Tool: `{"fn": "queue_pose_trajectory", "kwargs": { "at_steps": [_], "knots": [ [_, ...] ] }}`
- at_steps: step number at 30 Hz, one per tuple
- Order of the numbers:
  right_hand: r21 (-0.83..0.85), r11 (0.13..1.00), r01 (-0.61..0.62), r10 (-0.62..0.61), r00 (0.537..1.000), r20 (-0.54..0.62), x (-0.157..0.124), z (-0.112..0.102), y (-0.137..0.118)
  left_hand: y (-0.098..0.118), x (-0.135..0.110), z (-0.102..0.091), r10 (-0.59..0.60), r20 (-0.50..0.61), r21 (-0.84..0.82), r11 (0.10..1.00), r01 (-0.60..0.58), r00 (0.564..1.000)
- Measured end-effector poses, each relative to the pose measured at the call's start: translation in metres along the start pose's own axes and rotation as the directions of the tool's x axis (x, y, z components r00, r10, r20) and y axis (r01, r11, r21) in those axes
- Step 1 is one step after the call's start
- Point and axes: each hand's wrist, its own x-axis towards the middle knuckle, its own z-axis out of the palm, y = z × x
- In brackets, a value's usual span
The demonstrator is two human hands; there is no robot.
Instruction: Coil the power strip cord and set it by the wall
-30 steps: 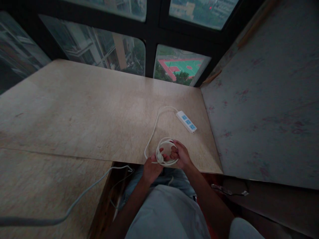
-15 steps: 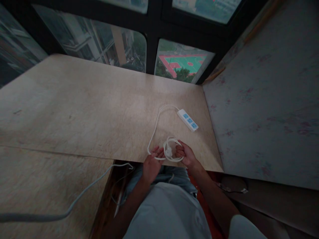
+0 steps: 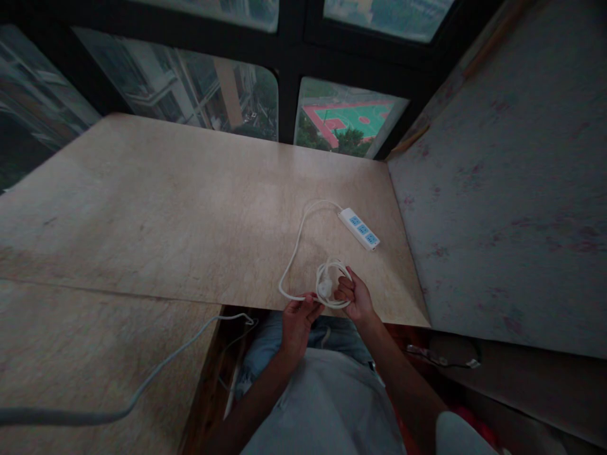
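Observation:
A white power strip [image 3: 359,229] with blue sockets lies on the table near its right end. From its far end the white power cord [image 3: 296,243] bows left and comes back to my hands at the front edge. My right hand [image 3: 355,297] is closed around the right side of several loops of the cord. Inside the coil shows the white plug [image 3: 325,288]. My left hand [image 3: 300,316] pinches the cord just left of the coil, with thumb and fingers together.
The beige tabletop [image 3: 190,202] reaches back to dark-framed windows. A flowered wall panel [image 3: 497,208] borders it on the right. A grey cable [image 3: 161,366] crosses the lower table surface at left and hangs over its edge.
My left hand, its fingers spread before, has closed on the cord and shifted slightly right. The coil in my right hand has moved a little right. The power strip lies still.

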Motion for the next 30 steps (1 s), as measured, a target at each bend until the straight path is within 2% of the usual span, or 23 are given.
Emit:
{"fn": "queue_pose_trajectory", "kwargs": {
  "at_steps": [5, 10, 17, 23, 27, 30],
  "knots": [
    [-0.033, 0.999, 0.009, -0.008, 0.999, 0.036, -0.004, 0.010, -0.003, 0.001, -0.005, -0.004, -0.130, -0.059, -0.025, 0.991, 0.129, 0.990],
    [-0.091, 0.995, -0.035, 0.043, 0.996, 0.080, -0.012, 0.019, -0.004, -0.003, -0.009, -0.009, -0.222, -0.103, -0.001, 0.975, 0.223, 0.970],
    [-0.217, 0.976, -0.036, 0.044, 0.998, 0.034, -0.024, 0.020, 0.003, -0.017, -0.005, -0.010, -0.175, -0.144, 0.144, 0.970, 0.196, 0.974],
    [-0.293, 0.956, -0.028, 0.027, 1.000, -0.009, -0.024, 0.018, 0.003, -0.016, 0.003, -0.016, -0.177, -0.080, 0.276, 0.942, 0.192, 0.981],
    [-0.332, 0.943, -0.032, 0.013, 0.998, -0.060, -0.021, 0.013, -0.004, -0.011, 0.011, -0.020, -0.282, 0.002, 0.390, 0.884, 0.259, 0.960],
    [-0.360, 0.932, -0.038, 0.020, 0.998, -0.052, -0.018, 0.012, -0.014, -0.005, 0.019, -0.017, -0.277, 0.069, 0.359, 0.903, 0.235, 0.958]
  ]
}}
